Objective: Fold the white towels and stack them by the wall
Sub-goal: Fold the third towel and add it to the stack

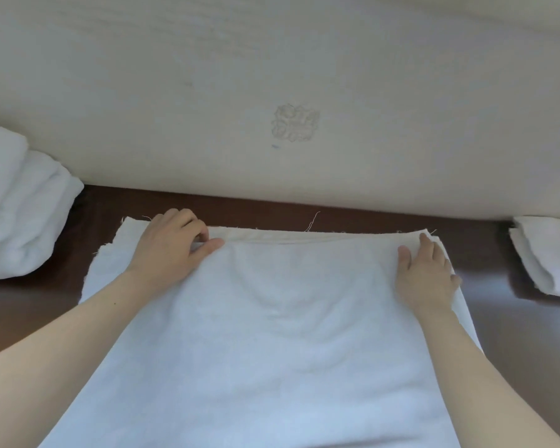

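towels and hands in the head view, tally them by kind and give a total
spread towel, lying flat under the hands: 1
towel piles at the sides: 2 (left pile, right pile; I cannot tell how many towels are in each)
hands on the spread towel: 2 (left hand pinches its far edge, right hand rests flat)
total: 5

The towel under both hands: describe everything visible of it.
The towel is white, soft-looking cloth lying flat on the dark table, far edge near the wall. It is doubled: the lower layer sticks out at far left. Loose threads fray from the far edge. The left hand pinches the upper layer's far edge; the right hand presses flat on the far right corner. Its near end leaves the frame.
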Tool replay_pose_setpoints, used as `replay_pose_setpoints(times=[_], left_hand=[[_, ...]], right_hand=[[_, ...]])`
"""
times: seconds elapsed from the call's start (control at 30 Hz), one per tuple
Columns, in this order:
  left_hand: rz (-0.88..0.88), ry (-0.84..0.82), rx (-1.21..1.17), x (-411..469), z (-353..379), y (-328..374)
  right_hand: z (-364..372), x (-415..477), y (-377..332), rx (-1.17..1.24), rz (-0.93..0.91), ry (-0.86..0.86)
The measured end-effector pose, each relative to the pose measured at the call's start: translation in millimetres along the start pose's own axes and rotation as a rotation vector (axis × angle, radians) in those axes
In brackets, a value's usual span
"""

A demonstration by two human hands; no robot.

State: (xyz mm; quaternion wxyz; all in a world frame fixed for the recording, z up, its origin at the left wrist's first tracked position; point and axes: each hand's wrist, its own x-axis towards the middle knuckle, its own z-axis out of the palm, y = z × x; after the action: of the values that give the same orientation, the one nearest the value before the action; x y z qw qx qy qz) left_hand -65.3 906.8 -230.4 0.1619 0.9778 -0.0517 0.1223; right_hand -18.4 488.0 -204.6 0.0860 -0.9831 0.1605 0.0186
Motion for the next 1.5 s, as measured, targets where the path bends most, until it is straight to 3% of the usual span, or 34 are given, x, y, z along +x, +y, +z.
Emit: replay_pose_setpoints(times=[0.1, 0.2, 0.37, 0.73, 0.93, 1.13, 1.3, 1.37, 1.5], left_hand=[[0.029, -0.045, 0.005, 3, 0, 1], [-0.069, -0.129, -0.021, 1, -4, 3], [-0.162, -0.171, 0.070, 2, -11, 5], [-0.109, 0.066, 0.237, 29, -17, 13], [-0.225, -0.018, 0.232, 42, 7, -12], [0.090, -0.008, 0.090, 44, -6, -29], [0.332, -0.014, 0.134, 58, -13, -46], [0.286, -0.087, 0.119, 66, -19, -50], [0.002, -0.321, 0.129, 97, -29, -41]], right_hand=[[-2, 14, 8, -0.010, 0.026, 0.027], [0, 27, 13, -0.074, 0.004, 0.035], [-3, 52, 12, 0.135, 0.018, 0.072], [-24, 82, 41, 0.108, -0.013, 0.050], [-4, 88, 41, 0.068, 0.002, 0.113], [1, 86, 45, 0.124, 0.005, 0.188], [2, 82, 40, 0.133, -0.006, 0.214], [1, 80, 39, 0.147, -0.001, 0.226], [1, 80, 38, 0.170, 0.041, 0.228]])
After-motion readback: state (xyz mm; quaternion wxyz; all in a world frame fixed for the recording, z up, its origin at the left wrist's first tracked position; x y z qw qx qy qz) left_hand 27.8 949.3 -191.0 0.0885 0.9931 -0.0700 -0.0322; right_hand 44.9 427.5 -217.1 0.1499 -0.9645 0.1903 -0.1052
